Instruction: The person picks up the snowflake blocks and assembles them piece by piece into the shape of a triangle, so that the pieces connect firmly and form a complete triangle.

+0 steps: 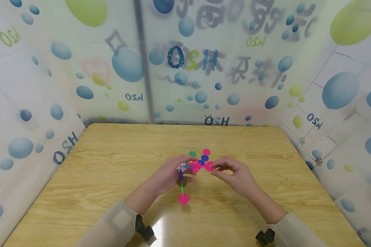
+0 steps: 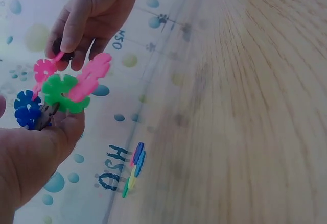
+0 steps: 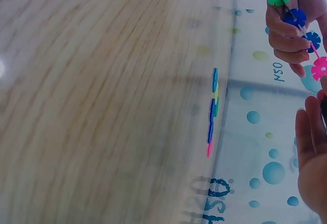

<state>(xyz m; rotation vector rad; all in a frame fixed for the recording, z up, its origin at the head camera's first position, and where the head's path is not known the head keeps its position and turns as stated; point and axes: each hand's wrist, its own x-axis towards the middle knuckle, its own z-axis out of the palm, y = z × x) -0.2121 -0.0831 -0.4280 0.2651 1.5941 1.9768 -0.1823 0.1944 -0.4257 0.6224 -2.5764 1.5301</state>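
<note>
A chain of notched plastic snowflake discs (image 1: 195, 167) is held above the table by my left hand (image 1: 170, 174). Its links include white, blue, green and pink discs, with a pink disc (image 1: 183, 198) at the lower end. In the left wrist view, my left thumb lies next to a green disc (image 2: 57, 92) and blue discs (image 2: 26, 113). My right hand (image 1: 237, 176) pinches a dark disc (image 2: 63, 49) at the chain's other end, touching a pink disc (image 2: 45, 70). The right fingers partly hide that dark disc.
Loose discs lie on the wooden table (image 1: 111, 147) beyond my hands: a green disc (image 1: 192, 154), a pink disc (image 1: 206, 151) and blue discs (image 1: 205, 157). A yellow disc (image 3: 216, 90) shows among them in the right wrist view. Patterned walls (image 1: 185, 89) border the table.
</note>
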